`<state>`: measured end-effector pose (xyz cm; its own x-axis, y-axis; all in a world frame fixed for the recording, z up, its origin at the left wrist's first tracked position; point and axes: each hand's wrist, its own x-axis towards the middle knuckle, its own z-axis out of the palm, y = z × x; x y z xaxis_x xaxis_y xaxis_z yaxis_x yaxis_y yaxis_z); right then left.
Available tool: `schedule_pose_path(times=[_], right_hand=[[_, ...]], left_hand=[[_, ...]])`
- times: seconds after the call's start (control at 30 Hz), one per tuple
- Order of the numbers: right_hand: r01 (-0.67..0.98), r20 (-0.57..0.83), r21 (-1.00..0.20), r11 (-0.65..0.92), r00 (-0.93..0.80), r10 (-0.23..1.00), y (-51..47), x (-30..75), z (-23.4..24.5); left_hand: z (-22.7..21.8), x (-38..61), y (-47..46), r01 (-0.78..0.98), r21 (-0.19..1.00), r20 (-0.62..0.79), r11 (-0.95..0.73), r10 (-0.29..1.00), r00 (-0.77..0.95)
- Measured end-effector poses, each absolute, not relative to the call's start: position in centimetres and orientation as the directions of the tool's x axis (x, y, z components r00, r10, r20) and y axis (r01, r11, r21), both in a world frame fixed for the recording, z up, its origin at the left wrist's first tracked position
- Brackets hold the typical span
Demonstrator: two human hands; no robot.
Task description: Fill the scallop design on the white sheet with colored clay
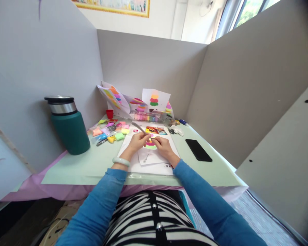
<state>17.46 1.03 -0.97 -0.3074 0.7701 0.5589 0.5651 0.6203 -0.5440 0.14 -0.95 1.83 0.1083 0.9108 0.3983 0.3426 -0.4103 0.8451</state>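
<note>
Both my hands meet over a white sheet of paper (135, 165) at the middle of the table. My left hand (138, 141) is closed around a slim grey-brown tool (138, 127), rather like a modelling knife, which points up and to the left. My right hand (164, 147) is pinched close to the left fingertips, and what it holds is too small to make out. A bit of yellow shows between the fingertips. Below them lies a pink and green layered picture (151, 147), partly hidden by my fingers.
Several colourful packets of clay (119, 136) lie to the left, by a pen (102, 141) and a green flask (70, 131). A black phone (198, 150) lies right. Painted sheets (156, 99) lean at the back, behind a row of coloured pots (147, 118). Grey panels enclose the table.
</note>
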Motion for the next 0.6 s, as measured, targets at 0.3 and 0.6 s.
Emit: schedule_pose_path(times=[0.3, 0.6], right_hand=[[0.322, 0.583, -0.691, 0.647, -0.28, 0.763, 1.4, 17.4, -1.4], [0.162, 0.558, -0.816, 0.555, -0.032, 0.829, 3.4, 18.3, -1.8]], left_hand=[[1.3, -0.2, -0.3, 0.229, 0.881, 0.393, -0.415, 0.909, 0.137], [1.0, -0.4, 0.2, 0.158, 0.917, 0.358, -0.366, 0.931, 0.077]])
